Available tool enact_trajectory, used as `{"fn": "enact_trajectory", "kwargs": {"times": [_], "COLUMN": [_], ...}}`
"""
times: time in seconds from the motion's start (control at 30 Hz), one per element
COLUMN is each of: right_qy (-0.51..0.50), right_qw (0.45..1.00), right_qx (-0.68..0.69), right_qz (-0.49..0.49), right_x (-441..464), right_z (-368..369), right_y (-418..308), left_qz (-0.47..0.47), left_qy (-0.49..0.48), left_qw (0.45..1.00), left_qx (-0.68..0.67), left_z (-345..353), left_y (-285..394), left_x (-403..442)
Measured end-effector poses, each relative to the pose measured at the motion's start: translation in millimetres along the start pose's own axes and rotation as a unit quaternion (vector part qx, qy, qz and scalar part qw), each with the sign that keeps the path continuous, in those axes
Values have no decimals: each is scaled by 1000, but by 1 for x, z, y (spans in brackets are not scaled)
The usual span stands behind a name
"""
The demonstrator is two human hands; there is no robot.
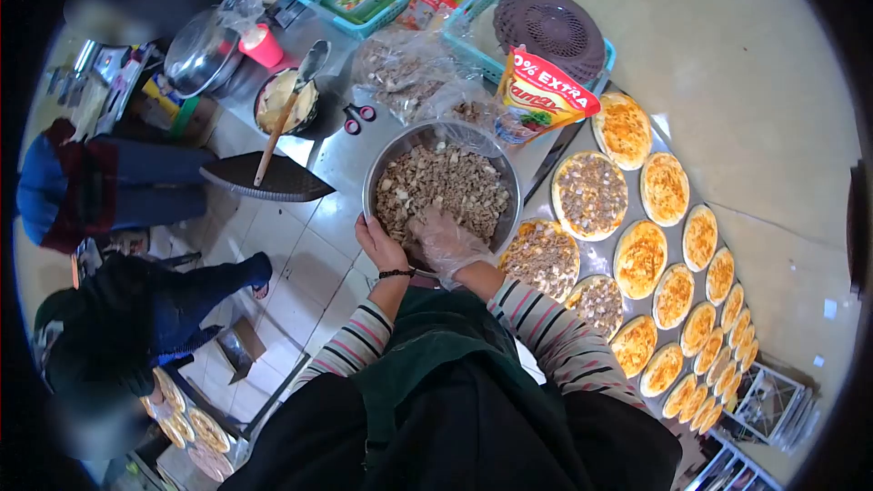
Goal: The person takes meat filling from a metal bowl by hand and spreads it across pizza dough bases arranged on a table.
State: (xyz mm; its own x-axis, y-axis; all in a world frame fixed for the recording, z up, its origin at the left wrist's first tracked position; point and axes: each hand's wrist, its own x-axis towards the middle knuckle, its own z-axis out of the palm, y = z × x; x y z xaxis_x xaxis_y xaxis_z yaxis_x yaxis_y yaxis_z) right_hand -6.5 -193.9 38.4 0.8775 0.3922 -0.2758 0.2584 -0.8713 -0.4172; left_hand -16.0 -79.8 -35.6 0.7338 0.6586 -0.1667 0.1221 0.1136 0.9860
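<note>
A large steel bowl (516, 191) stands at the table edge in front of me, holding a crumbly cooked mince mixture (446, 177) with pale chunks. My left hand (380, 244), bare with a dark bracelet at the wrist, grips the bowl's near left rim. Inside the bowl, my right hand (447, 244) wears a clear plastic glove and has its curled fingers in the mince, partly hidden by it. To the right lie several round dough bases with an orange topping; the nearest topped base (540, 259) carries mince.
Behind the bowl are a plastic bag of mince (409, 73), a red food packet (546, 95), scissors (358, 118) and turquoise baskets (364, 27). A wooden-handled spatula (284, 114) crosses a bowl of creamy paste (286, 102). Two people (118, 182) are on the left.
</note>
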Motion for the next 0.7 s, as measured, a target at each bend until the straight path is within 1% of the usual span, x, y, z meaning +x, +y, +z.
{"fn": "enact_trajectory", "kwargs": {"times": [0.07, 0.1, 0.13, 0.17, 0.2, 0.23, 0.27, 0.3, 0.33, 0.4, 0.43, 0.47, 0.5, 0.53, 0.57, 0.6, 0.67, 0.7], "right_qy": [20, 25, -57, -128, -142, -119, -67, -10, 14, -22, -62, -105, -96, 14, 122, 125, 96, 105], "right_qw": [992, 993, 972, 892, 826, 822, 710, 573, 569, 539, 535, 530, 530, 575, 596, 595, 454, 410], "right_qx": [57, 55, 220, 378, 489, 495, 658, 794, 796, 811, 806, 799, 800, 813, 790, 790, 884, 903], "right_qz": [-107, -98, 58, 211, 243, 256, 240, 203, 205, 227, 247, 266, 262, 93, -78, -81, 56, 70], "right_x": [13, 19, 26, 29, 27, 19, 8, 0, -4, -2, 5, 7, -7, -31, -50, -66, -90, -92], "right_z": [34, 25, 9, -4, -12, -18, -23, -25, -24, -18, -9, 0, -1, -8, -22, -47, -95, -95], "right_y": [30, 31, 31, 35, 44, 47, 46, 45, 46, 47, 51, 56, 58, 58, 63, 67, 84, 109], "left_qz": [-9, -12, -1, -2, -46, -92, -109, -127, -121, -108, -102, -97, -92, -83, -76, -72, 14, 58], "left_qy": [-25, -41, -52, -70, -77, -87, -96, -104, -97, -82, -75, -65, -54, -27, 3, 0, 35, 55], "left_qw": [1000, 999, 997, 997, 996, 989, 985, 980, 985, 991, 991, 991, 991, 992, 993, 993, 965, 938], "left_qx": [-8, -14, 48, 44, -19, -78, -94, -110, -82, -5, 44, 64, 84, 89, 94, 93, 258, 338], "left_z": [0, 0, -3, -5, -1, 1, -2, -7, -11, -19, -25, -35, -45, -53, -60, -70, -94, -105], "left_y": [6, 8, 7, 7, 19, 26, 23, 20, 20, 22, 25, 17, 8, 5, 1, -3, -12, -17], "left_x": [-3, -5, -4, -3, -5, -6, -4, -1, 3, 11, 15, 25, 34, 39, 40, 40, 38, 33]}}
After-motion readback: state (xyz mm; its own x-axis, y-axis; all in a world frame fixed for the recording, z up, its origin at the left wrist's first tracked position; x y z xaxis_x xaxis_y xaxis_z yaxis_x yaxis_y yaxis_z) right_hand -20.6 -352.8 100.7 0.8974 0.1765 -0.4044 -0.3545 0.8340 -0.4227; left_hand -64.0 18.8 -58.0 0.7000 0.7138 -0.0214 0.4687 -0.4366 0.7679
